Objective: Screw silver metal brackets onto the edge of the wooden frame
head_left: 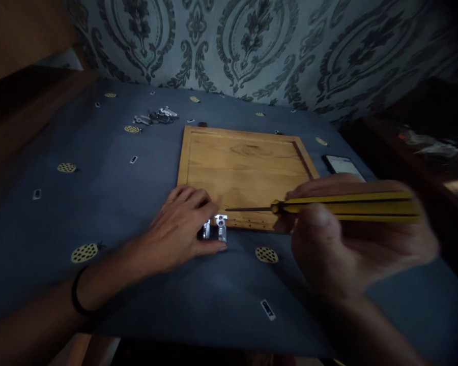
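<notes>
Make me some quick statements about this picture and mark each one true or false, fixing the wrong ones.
1. The right hand holds a screwdriver with a yellow handle. True.
2. The left hand holds a metal fitting at the near edge of the wooden panel. True.
3. A phone lies to the left of the wooden panel. False: it lies to the right.
4. A dark band is on the right wrist. False: it is on the left.
5. Loose metal pieces lie beyond the left hand. True.
6. The cloth is plain red. False: it is bluish, with yellow prints.
</notes>
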Available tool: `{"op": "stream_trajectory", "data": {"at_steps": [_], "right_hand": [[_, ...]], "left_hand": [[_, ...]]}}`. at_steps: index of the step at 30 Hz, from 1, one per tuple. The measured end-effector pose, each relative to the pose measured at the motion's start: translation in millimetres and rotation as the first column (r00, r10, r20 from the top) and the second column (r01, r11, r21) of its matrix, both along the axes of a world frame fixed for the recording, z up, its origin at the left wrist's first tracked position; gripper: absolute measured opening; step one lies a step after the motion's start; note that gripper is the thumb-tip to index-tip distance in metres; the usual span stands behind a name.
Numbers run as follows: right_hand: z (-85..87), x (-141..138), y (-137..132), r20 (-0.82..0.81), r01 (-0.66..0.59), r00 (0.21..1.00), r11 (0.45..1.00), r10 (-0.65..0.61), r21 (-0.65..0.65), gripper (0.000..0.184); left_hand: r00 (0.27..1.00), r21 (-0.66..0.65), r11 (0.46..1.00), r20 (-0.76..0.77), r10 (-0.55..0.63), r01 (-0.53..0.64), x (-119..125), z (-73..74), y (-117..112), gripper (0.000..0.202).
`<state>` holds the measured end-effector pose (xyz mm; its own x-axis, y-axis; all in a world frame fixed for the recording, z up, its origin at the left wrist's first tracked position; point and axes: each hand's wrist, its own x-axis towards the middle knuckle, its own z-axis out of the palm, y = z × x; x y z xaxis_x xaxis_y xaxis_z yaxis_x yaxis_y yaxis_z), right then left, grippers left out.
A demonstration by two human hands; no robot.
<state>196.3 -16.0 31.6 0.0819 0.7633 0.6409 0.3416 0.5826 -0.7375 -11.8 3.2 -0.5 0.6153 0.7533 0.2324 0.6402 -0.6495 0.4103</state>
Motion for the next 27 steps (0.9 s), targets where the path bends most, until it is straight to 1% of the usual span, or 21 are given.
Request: {"op": "stream_trajectory", "data": {"at_steps": [1,3,6,9,14,18,24,27], "right_hand": [[0.8,-0.3,-0.9,-0.053,0.074,0.996,0.995,-0.071,0.060,0.012],[1.8,-0.9,-0.8,-0.061,0.125,0.991,0.988,-0.120,0.086,0.016],[1.6,-1.3,2.2,0.020,0.033,0.999,0.999,-0.034,0.034,0.017],[1.2,-1.7,4.0,0.072,-0.036,0.997,0.999,0.034,0.027,0.018],[1.5,-3.2,3.5,0.117,-0.029,0.993,1.000,0.030,-0.007,0.014],[0.6,-3.7,4.9,0.119,-0.084,0.989,0.996,0.086,-0.021,0.017],[0.6,-1.3,6.9,0.147,-0.109,0.982,0.992,0.117,-0.064,0.020],[3.0,2.2,8.3,0.111,-0.163,0.978,0.978,0.177,-0.126,0.016]], "left_hand": [[1.000,-0.001,1.000,0.001,-0.001,0.001,-0.2,0.1,-0.1,0.040],[1.000,-0.003,1.000,0.004,-0.003,0.003,-0.2,0.3,-0.2,0.040],[1.000,-0.002,1.000,0.003,0.000,0.000,0.4,0.4,-0.2,0.039],[1.000,-0.002,1.000,-0.008,0.008,-0.008,1.0,0.7,-0.2,0.038],[1.000,-0.013,1.000,-0.016,0.000,0.000,1.1,1.3,0.0,0.038],[1.000,-0.011,1.000,-0.014,0.005,-0.005,0.9,1.5,0.4,0.039],[1.000,-0.015,1.000,-0.022,0.005,-0.006,0.9,0.7,0.7,0.039],[1.000,-0.016,1.000,-0.014,0.000,0.000,0.8,0.4,0.6,0.040]]}}
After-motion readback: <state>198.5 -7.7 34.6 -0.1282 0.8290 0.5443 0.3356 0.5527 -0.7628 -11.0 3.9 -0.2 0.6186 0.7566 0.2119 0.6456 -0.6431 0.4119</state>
